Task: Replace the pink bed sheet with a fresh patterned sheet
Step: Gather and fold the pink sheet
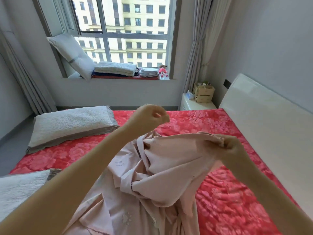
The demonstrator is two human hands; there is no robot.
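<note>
Currently the pink sheet [162,175] is off the mattress and gathered into a loose bundle in front of the person, hanging from chest height down to the bottom edge of the view. The right hand [228,145] grips a bunched fold at the top right of it, with its fingers [220,141] curled tight round the cloth and clamped on it, so the fabric stretches in a taut ridge towards the middle. The left hand [149,116] is raised just above the other end of that ridge. Its fingers are curled in together towards the palm, and no cloth shows inside them. The sheet's peak sits just beneath the left wrist.

Under the bundle the bed [237,192] shows a red floral cover [211,122], wrinkled in places. A grey-edged white pillow [72,126] lies on the far left part of the bed, and a second pillow [18,189] lies at the near left corner. A white headboard [264,116] runs along the right side. Beside it stands a white nightstand [188,106] carrying a cardboard box [203,93]. On the window sill [118,80] another pillow [72,55] leans against the frame, next to a stack of folded linen [115,70] and a small doll [163,71].
</note>
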